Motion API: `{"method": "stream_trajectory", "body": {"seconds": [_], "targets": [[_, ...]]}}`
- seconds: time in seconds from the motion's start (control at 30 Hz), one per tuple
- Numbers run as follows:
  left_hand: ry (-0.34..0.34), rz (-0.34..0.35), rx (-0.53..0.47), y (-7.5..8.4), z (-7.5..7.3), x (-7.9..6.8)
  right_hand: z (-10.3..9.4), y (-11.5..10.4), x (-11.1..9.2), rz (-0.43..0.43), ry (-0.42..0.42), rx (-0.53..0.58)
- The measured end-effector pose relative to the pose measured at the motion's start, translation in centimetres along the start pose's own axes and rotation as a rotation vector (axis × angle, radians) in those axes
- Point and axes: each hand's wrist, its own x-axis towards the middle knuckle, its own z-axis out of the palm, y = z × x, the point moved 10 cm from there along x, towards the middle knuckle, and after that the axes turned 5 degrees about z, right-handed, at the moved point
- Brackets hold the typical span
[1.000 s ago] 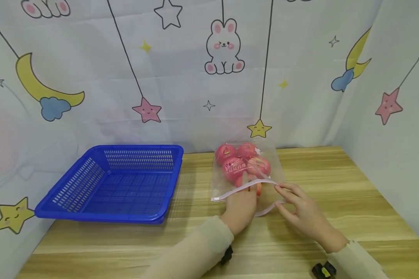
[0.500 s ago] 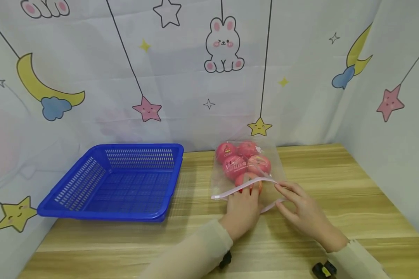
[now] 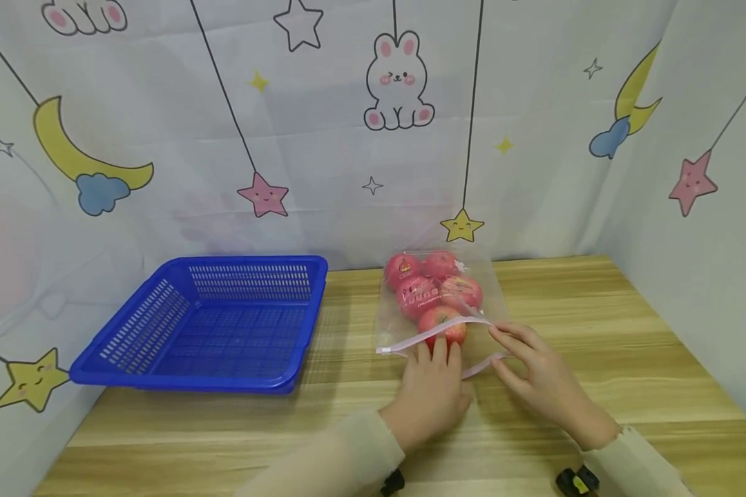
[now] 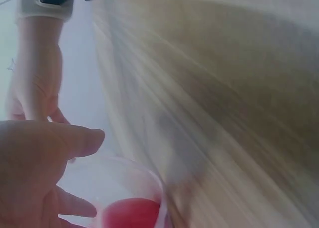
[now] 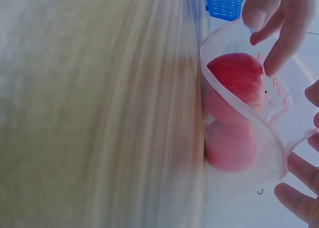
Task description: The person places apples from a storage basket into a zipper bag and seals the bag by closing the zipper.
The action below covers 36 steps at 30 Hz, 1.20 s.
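A clear slider zip bag (image 3: 390, 330) with a pinkish zip strip lies on the table, several red apples (image 3: 418, 295) inside. The apple (image 3: 440, 319) nearest the mouth sits just behind the strip. My left hand (image 3: 431, 397) is at the mouth, fingertips by that apple, fingers loosely bent around nothing. In the right wrist view, the left hand's fingers (image 5: 286, 36) are just above a red apple (image 5: 237, 78), apparently apart from it. My right hand (image 3: 543, 383) grips the right end of the mouth, fingers on the upper strip and thumb at the lower, spreading it.
A blue plastic basket (image 3: 239, 345) with slotted walls stands on the left of the wood-grain table (image 3: 572, 304). Behind and at the sides hangs a white curtain (image 3: 323, 124) printed with stars, moons and a rabbit.
My left hand has drawn back from inside the bag toward the mouth, letting go of the front apple, which now shows more fully. The right hand has stayed in place.
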Motion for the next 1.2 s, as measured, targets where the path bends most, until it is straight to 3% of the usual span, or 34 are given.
{"method": "stream_trajectory", "body": {"seconds": [0.23,0.7,0.87,1.03,1.2], "targets": [[-0.031,0.035,-0.015,0.4,-0.8,-1.3,-0.1,-0.2,0.0,-0.005,-0.002,0.010],[0.110,0.085,0.005,-0.8,-3.6,-3.6,0.3,0.6,-0.2,0.050,-0.049,-0.001],[0.227,0.098,0.019,-1.4,-4.5,-4.0,0.3,0.5,-0.1,0.049,-0.050,-0.026],[0.423,0.103,0.048,-2.2,-5.8,-4.9,0.2,0.2,-0.2,0.032,-0.048,-0.042],[0.486,0.083,-0.001,-3.5,-5.9,-5.5,0.1,-0.6,0.0,-0.006,-0.026,-0.095]]}}
